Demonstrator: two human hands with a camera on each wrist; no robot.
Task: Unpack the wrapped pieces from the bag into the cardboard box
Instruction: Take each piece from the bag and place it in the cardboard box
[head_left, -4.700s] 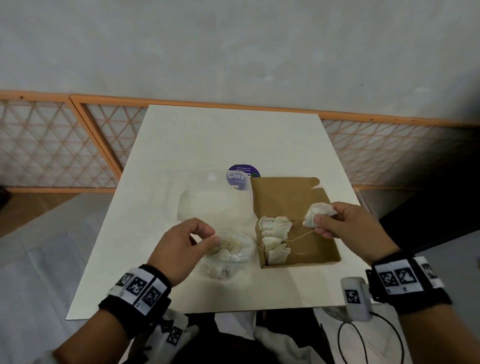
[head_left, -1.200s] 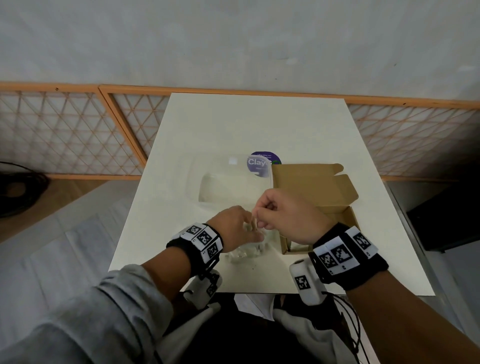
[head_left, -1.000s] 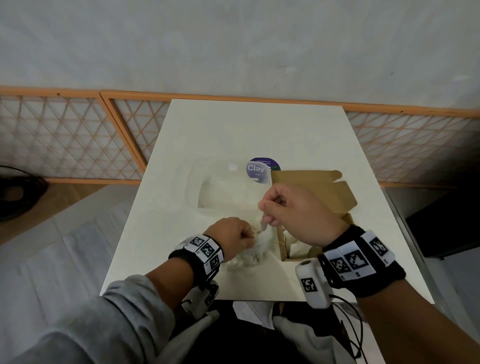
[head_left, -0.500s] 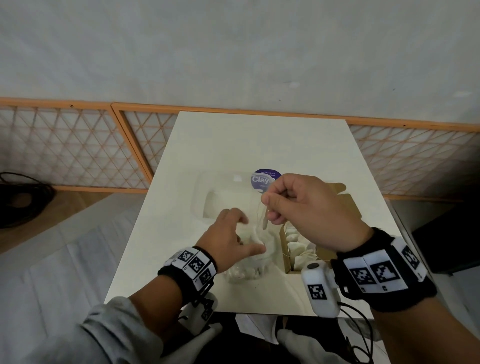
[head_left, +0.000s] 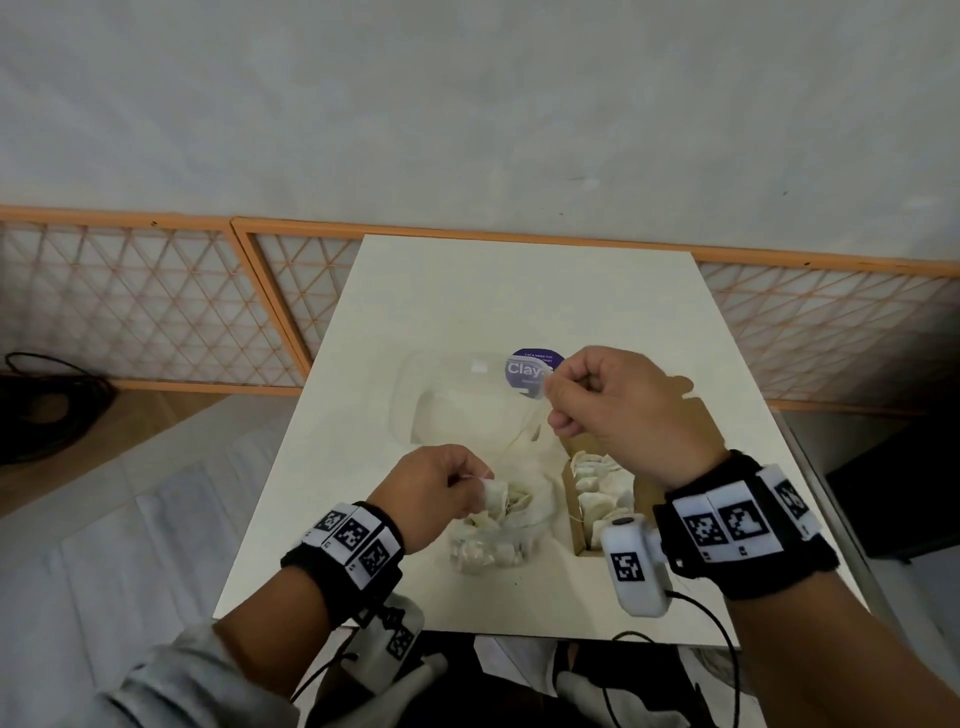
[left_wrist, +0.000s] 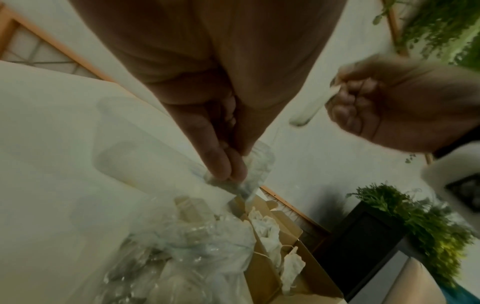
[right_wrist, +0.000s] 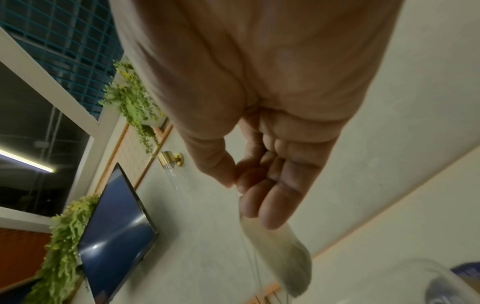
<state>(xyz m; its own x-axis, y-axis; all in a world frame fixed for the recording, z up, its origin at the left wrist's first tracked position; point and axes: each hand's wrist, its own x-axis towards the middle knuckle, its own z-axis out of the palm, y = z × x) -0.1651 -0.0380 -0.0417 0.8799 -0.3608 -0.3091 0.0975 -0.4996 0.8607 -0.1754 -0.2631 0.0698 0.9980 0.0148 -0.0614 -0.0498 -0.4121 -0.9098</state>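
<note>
A clear plastic bag (head_left: 485, 543) of white wrapped pieces lies near the table's front edge. My left hand (head_left: 475, 480) pinches the bag's film at its mouth (left_wrist: 249, 179). My right hand (head_left: 553, 400) is raised above and behind the bag and pinches a thin string between thumb and fingers (right_wrist: 236, 183). A pale wrapped piece (right_wrist: 280, 257) hangs from that grip, also seen from the left wrist as a wrapped piece (left_wrist: 309, 109). The string runs down toward the bag. The open cardboard box (head_left: 574, 512), right of the bag, holds several wrapped pieces (head_left: 597, 483); my right forearm hides much of it.
A clear plastic tub (head_left: 447, 395) with a purple "Clay" label (head_left: 527, 369) sits behind the bag on the white table (head_left: 519, 291). Orange lattice panels (head_left: 156, 312) line the wall behind. A black cable coil (head_left: 41, 395) lies on the floor at left.
My right hand has risen from the bag's mouth, drawing a wrapped piece up by its string. My left hand opened briefly, then pinched the bag's mouth again.
</note>
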